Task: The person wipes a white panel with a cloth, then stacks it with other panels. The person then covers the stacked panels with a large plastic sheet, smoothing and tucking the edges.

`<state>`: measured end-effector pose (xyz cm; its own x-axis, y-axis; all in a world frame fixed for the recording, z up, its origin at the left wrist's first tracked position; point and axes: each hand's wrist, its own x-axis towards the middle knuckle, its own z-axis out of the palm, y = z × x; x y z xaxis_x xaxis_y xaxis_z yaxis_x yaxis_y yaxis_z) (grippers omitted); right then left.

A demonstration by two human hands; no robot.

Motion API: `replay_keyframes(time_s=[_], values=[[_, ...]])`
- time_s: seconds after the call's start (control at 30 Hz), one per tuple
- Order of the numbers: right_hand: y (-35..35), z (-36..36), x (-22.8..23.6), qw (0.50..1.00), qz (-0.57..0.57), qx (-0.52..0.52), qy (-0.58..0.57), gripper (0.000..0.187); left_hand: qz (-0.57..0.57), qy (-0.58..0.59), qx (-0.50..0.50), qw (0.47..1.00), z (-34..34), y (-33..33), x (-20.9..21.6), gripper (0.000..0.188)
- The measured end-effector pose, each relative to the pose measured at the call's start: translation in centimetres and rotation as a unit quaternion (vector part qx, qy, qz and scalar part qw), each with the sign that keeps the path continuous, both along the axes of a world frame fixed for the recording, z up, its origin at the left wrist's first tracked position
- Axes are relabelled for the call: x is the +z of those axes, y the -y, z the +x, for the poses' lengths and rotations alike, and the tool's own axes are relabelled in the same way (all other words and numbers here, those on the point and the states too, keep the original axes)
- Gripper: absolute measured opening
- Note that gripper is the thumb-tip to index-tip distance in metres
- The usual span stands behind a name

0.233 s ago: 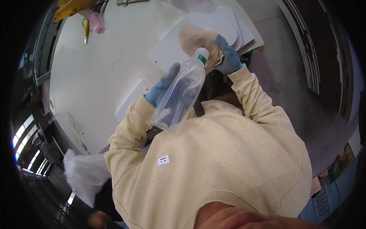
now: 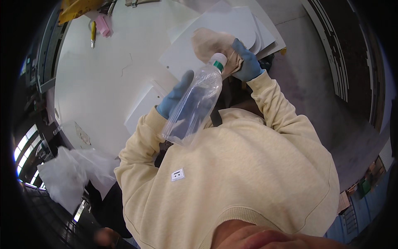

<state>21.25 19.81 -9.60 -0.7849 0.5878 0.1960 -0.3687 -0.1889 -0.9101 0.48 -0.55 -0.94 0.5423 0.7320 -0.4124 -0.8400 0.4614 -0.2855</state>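
A large clear plastic bottle (image 2: 195,101) with a white cap and a green neck band lies tilted in front of my chest, its cap pointing away and to the right. My left hand (image 2: 175,98), in a blue glove, grips the bottle from its left side; part of it shows through the plastic. A crumpled beige cloth (image 2: 213,43) spreads just beyond the cap. My right hand (image 2: 247,62), also blue-gloved, is closed on the cloth's right edge, close to the bottle's neck. Whether the cloth touches the cap I cannot tell.
Flat white sheets (image 2: 176,50) lie stacked on the white table (image 2: 91,91). A yellow cutter (image 2: 93,34) and a pink piece (image 2: 103,25) rest at the far left. Behind my left arm, a person in dark clothes is beside a translucent plastic bag (image 2: 72,174).
The translucent bag at the lower left has swung left and spread wider. Both my hands, the bottle and the cloth have shifted very slightly left.
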Motion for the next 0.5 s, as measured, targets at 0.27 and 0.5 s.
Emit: replay_keyframes(time_s=[0.27, 0.5], values=[[-0.5, 0.0, 0.9, 0.935, -0.336, 0.106, -0.037, 0.053, -0.038, -0.085, 0.006, 0.996, 1.1, 0.4, 1.8, 0.057], [-0.8, -0.1, 0.1, 0.892, -0.437, 0.112, -0.013, 0.054, 0.089, -0.218, -0.029, 0.971, -0.1, -0.2, 2.8, 0.050]])
